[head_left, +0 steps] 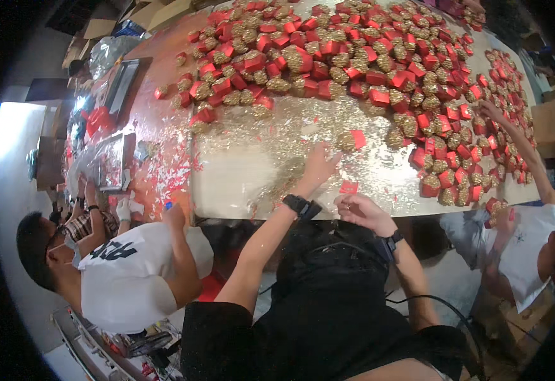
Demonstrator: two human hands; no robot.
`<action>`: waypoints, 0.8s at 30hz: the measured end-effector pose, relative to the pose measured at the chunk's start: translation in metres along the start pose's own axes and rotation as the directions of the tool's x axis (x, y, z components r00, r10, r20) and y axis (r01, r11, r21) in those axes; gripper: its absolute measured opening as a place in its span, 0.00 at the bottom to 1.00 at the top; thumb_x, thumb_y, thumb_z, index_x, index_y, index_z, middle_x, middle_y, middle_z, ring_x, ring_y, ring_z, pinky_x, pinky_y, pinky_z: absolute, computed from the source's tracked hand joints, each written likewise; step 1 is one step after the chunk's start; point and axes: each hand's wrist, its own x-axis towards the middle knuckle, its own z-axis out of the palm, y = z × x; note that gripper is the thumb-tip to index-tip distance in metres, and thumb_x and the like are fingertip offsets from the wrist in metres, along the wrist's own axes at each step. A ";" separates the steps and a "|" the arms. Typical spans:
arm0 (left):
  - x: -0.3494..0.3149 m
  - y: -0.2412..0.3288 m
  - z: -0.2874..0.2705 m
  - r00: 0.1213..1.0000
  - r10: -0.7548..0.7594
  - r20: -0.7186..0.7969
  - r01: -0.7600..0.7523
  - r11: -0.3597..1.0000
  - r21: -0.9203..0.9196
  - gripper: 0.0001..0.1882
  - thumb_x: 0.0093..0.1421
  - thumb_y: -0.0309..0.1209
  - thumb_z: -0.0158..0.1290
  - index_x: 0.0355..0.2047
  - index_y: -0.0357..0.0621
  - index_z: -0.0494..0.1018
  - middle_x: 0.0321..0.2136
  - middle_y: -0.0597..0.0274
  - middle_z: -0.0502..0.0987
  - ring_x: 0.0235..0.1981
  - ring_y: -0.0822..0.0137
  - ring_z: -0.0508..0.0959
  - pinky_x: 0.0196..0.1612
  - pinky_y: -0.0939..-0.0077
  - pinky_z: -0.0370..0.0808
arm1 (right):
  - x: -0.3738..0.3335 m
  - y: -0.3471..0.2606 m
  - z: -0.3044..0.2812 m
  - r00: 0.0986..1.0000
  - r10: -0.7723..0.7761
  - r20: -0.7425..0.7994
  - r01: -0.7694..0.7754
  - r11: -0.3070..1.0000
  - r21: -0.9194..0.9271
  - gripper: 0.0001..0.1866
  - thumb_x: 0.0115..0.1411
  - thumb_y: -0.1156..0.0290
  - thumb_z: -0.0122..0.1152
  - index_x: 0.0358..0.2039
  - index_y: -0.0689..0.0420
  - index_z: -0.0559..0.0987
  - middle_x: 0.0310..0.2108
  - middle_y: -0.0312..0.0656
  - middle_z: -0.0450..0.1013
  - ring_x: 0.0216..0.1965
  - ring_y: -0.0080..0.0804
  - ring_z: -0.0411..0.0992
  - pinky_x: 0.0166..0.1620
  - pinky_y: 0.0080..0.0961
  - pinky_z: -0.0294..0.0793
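Observation:
My left hand (318, 170) reaches over the table with its fingers apart and nothing held. Just beyond its fingertips lies a small red box with a gold glittery part (351, 140). Lower down, my right hand (362, 212) is at the table's near edge, its fingers curled together. What is between those fingers, if anything, is too small to make out. A flat red piece (348, 187) lies right above the right hand's fingers. Gold flakes (271, 152) are scattered around both hands.
A big heap of red and gold pieces (328, 57) covers the far and right parts of the table (226, 190). A co-worker in white (128, 279) sits at left, and another person (537, 241) reaches into the heap at right. Metal trays (112, 162) lie at far left.

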 end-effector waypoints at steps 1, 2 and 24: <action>0.011 0.001 0.015 0.995 0.086 -0.053 -0.080 0.990 0.113 0.31 0.53 0.41 0.62 0.51 0.35 0.66 0.44 0.44 0.72 0.40 0.53 0.76 0.44 0.64 0.73 | -0.009 -0.001 -0.003 0.993 -0.111 -0.041 0.110 0.994 -0.009 0.12 0.65 0.69 0.48 0.42 0.64 0.74 0.26 0.33 0.64 0.26 0.21 0.62 0.30 0.18 0.63; 0.023 0.002 0.031 0.979 0.177 -0.098 -0.152 0.962 0.225 0.33 0.53 0.41 0.62 0.53 0.35 0.64 0.46 0.43 0.70 0.42 0.50 0.74 0.47 0.62 0.72 | -0.017 -0.002 -0.005 0.977 -0.209 -0.051 0.208 0.978 -0.028 0.11 0.65 0.70 0.47 0.42 0.63 0.73 0.30 0.36 0.66 0.28 0.23 0.64 0.33 0.20 0.65; 0.008 0.049 0.010 0.779 -0.278 0.562 0.569 -0.064 -0.820 0.20 0.63 0.47 0.46 0.47 0.46 0.68 0.43 0.56 0.74 0.45 0.56 0.75 0.52 0.47 0.72 | -0.034 -0.050 0.005 0.522 -0.852 -0.022 0.600 0.386 -0.701 0.14 0.69 0.70 0.45 0.48 0.63 0.74 0.41 0.38 0.73 0.40 0.23 0.71 0.42 0.20 0.70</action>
